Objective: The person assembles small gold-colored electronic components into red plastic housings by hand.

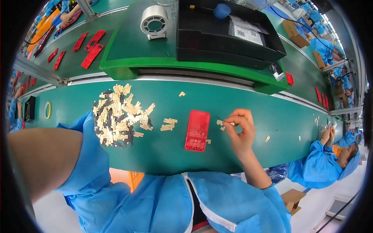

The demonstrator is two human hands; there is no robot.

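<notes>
On the green bench a red plastic housing lies open side up, with moulded details inside. Just to its right is my right hand, thumb and forefinger pinched together on a thin dark sliver that points toward the housing. Its exact kind is too small to tell. Small cream pieces lie by those fingertips, and another cream piece sits at the housing's right edge. My left arm is raised large at the left, its hand outside the picture. Beyond it spreads a heap of cream and dark grey strips.
A green-edged shelf crosses behind the bench, carrying a black bin and a white tape roll. Red parts lie on the far left belt. At the right sits a co-worker in blue. A yellow ring lies left.
</notes>
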